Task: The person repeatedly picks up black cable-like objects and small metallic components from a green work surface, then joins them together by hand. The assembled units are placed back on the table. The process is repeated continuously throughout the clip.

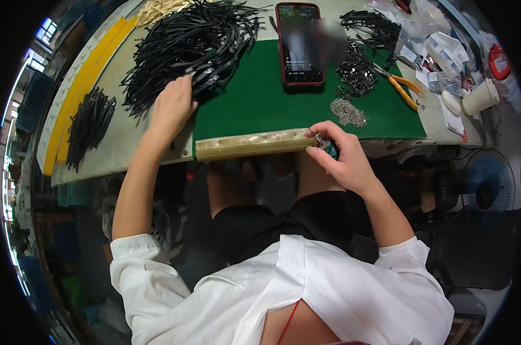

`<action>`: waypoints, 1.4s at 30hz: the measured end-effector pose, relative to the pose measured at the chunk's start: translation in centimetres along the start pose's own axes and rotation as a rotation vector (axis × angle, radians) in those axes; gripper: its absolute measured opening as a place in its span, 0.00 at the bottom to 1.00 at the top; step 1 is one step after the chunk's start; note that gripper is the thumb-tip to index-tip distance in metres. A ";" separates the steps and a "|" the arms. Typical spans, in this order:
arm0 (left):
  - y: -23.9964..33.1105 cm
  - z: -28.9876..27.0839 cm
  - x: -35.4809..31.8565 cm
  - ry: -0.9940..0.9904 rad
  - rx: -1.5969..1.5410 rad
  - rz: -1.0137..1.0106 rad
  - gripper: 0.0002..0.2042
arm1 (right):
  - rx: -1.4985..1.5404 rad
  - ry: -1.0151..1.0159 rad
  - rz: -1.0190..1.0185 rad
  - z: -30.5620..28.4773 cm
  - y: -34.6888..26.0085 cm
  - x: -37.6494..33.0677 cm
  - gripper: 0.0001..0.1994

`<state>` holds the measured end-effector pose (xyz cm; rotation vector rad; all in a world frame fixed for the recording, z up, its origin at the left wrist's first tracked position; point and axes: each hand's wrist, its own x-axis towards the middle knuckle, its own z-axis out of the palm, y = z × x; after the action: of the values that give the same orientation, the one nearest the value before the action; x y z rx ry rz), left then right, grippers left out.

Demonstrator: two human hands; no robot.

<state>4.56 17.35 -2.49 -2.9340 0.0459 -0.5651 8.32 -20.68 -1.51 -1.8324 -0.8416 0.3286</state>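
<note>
Far left of the frame: yellow strips run along the edge of the counter, with a small bundle of black straps lying beside them. Upper centre-left: a large heap of black straps, spread loosely. The left hand rests at the lower edge of this heap, fingers curled down onto the nearest straps; whether any single strap is gripped cannot be told. A green mat covers the middle of the counter. A phone in a red case lies on the mat near the top of the frame, screen up. A padded gold-brown strip runs along the mat's near edge. Centre-right: the right hand sits at the right end of that strip, fingers pinched on a small metal piece, with a teal object partly hidden in the palm. Above it lie a pile of small silver bits and a pile of dark metal bits. Right: orange-handled pliers, then a white cup.
</note>
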 end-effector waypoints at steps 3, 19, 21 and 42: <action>2.5 -1.3 0.0 -0.110 -0.097 -0.026 0.30 | -0.033 -0.009 0.021 0.0 -0.2 0.1 0.15; 2.3 -3.1 3.2 0.134 -0.124 0.207 0.20 | -0.038 0.029 0.069 -0.5 -0.8 -0.4 0.14; 3.1 -3.7 2.9 0.053 -0.138 0.221 0.17 | -0.054 0.097 0.056 -1.2 -0.8 -0.5 0.14; 5.2 -4.3 0.4 0.192 -0.994 -0.237 0.07 | -0.412 0.165 -0.146 -6.5 2.2 -1.8 0.30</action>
<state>3.37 11.58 0.77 -3.8495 -0.0052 -1.1262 11.64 -26.97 -1.10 -2.1252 -0.9722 -0.0980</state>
